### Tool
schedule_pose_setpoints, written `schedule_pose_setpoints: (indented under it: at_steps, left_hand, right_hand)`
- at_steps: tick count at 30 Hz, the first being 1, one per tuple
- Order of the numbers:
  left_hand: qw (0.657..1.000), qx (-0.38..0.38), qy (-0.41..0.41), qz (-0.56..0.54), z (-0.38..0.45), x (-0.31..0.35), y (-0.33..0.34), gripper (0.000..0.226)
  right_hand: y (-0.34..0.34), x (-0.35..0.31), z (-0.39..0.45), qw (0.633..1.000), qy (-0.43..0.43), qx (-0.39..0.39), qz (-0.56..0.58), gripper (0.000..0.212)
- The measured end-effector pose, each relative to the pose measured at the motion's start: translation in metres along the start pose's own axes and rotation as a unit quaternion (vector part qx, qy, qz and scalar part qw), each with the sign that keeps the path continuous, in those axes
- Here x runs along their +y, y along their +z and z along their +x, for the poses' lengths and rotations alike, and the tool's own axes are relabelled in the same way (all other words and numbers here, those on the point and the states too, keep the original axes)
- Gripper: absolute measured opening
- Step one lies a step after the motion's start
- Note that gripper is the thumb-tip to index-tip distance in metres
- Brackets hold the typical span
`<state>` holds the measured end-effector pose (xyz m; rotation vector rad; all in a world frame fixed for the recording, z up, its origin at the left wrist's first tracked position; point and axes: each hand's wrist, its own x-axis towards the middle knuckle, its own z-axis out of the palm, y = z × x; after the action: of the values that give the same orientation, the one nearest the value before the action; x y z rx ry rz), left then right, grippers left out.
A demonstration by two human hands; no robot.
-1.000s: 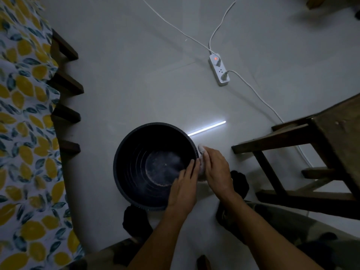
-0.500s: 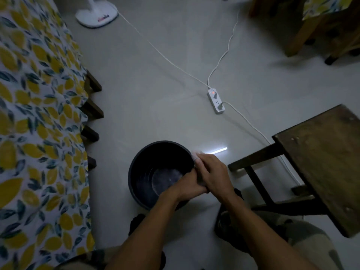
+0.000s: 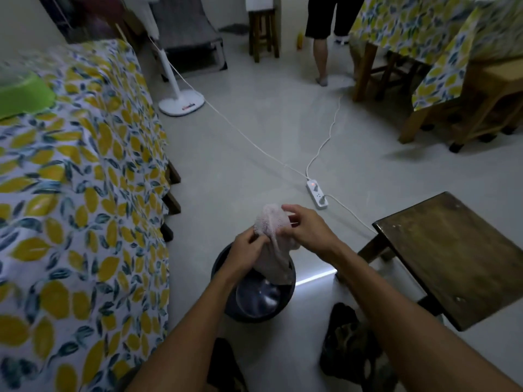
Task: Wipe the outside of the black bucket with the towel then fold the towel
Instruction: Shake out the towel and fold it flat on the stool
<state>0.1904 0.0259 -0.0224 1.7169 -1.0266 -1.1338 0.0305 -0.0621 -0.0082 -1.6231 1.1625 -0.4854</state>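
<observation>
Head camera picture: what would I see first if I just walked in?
Most likely the two hands, left hand and right hand, holding up a crumpled pale towel in the middle, above the black bucket on the floor. Next, the lemon-print cloth filling the left side. Then the white power strip with its red light, farther back on the floor.

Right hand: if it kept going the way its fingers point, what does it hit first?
The right hand points left, so it would first meet the towel it already pinches, then probably the left hand. Depth is unclear.
</observation>
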Motion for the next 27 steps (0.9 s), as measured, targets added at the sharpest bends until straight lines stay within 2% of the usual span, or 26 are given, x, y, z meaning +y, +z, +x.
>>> schedule_pose_setpoints:
  at_steps: [3, 5, 10, 14, 19, 23, 27]
  left_hand:
    - [0.998, 0.019, 0.05, 0.044, -0.01, 0.02, -0.012, 0.017]
    - [0.997, 0.006, 0.059, 0.048, -0.018, 0.036, -0.017, 0.021]
    - [0.995, -0.066, 0.076, -0.027, -0.03, 0.076, -0.022, 0.029]
    - [0.991, -0.014, 0.128, 0.031, -0.034, 0.095, -0.019, 0.025]
    - [0.984, 0.019, 0.149, 0.097, -0.037, 0.109, -0.019, 0.005]
    - [0.976, 0.025, 0.18, 0.117, -0.046, 0.121, -0.026, 0.002]
    - [0.967, 0.04, 0.202, 0.149, -0.059, 0.13, -0.033, 0.007]
  right_hand:
    - [-0.016, -0.021, -0.008, 0.999, -0.02, -0.025, -0.036, 0.047]
    - [-0.024, -0.033, -0.015, 0.999, -0.022, -0.017, -0.04, 0.047]
    - [-0.035, -0.059, -0.031, 0.996, -0.05, -0.003, -0.071, 0.046]
    - [-0.041, -0.078, -0.044, 0.991, -0.076, 0.014, -0.113, 0.055]
    - [-0.054, -0.1, -0.056, 0.987, -0.095, 0.017, -0.129, 0.037]
    - [-0.061, -0.115, -0.065, 0.991, -0.079, -0.003, -0.106, 0.031]
    - [-0.059, -0.119, -0.071, 0.981, -0.09, 0.031, -0.168, 0.031]
